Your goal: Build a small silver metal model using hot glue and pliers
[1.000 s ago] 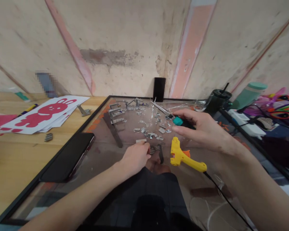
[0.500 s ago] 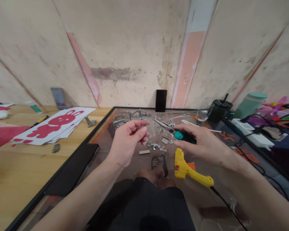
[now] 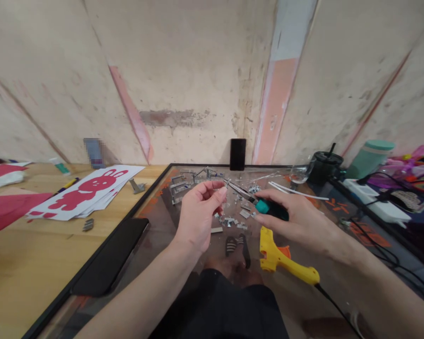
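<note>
My left hand (image 3: 198, 214) is raised above the glass tabletop (image 3: 151, 221), thumb and fingers pinched on a tiny metal piece I can barely make out. My right hand (image 3: 297, 221) grips teal-and-black handled pliers (image 3: 265, 206), whose thin silver jaws (image 3: 238, 189) point left and nearly touch the left fingertips. Below the hands, several small silver metal scraps (image 3: 233, 220) lie scattered on the glass, with bent metal strips (image 3: 183, 181) farther back.
A yellow glue gun (image 3: 286, 261) with a black cord lies under my right wrist. A black phone (image 3: 111, 254) lies at the glass edge, another (image 3: 237, 154) leans on the wall. Red rabbit papers (image 3: 88, 188) cover the wooden table; cups (image 3: 325, 167) and a power strip (image 3: 378, 200) stand right.
My left hand rose from the glass with a small piece pinched and moved toward the pliers' tip. The right hand stayed closed on the pliers; the view tilted up slightly.
</note>
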{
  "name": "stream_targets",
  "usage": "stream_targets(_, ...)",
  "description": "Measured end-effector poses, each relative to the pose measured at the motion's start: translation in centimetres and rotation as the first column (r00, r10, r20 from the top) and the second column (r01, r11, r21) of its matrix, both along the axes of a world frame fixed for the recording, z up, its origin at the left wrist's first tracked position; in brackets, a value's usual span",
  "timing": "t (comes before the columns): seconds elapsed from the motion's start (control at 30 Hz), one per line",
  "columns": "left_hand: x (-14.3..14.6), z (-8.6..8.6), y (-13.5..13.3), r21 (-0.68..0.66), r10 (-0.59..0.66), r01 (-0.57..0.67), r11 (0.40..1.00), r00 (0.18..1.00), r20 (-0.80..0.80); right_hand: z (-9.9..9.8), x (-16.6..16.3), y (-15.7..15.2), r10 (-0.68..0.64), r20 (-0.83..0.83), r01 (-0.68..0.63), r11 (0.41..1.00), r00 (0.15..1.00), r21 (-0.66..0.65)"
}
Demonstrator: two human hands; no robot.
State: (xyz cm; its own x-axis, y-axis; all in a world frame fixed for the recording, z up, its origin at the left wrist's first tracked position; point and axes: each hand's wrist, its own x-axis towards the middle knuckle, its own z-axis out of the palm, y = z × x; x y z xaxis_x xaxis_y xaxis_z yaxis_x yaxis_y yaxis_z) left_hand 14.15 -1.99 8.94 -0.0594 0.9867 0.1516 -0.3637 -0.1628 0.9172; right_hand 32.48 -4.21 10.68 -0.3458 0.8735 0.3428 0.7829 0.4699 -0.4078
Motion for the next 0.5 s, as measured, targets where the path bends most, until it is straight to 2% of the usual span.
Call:
stream_targets(0.37, 0.21, -0.18, -0.24, 0.026, 0.014, -0.016, 1.000, 0.998, 0.060, -0.13, -0.13, -0.13, 0.021, -0.053, -0.022, 1.000, 0.998, -0.019)
stream_targets(0.5, 0.14, -0.04, -0.23, 0.001, 0.006, -0.006, 1.000, 0.998, 0.057, -0.28, -0.15, -0.19, 0.009, -0.011, -0.008, 0.999, 1.000, 0.041)
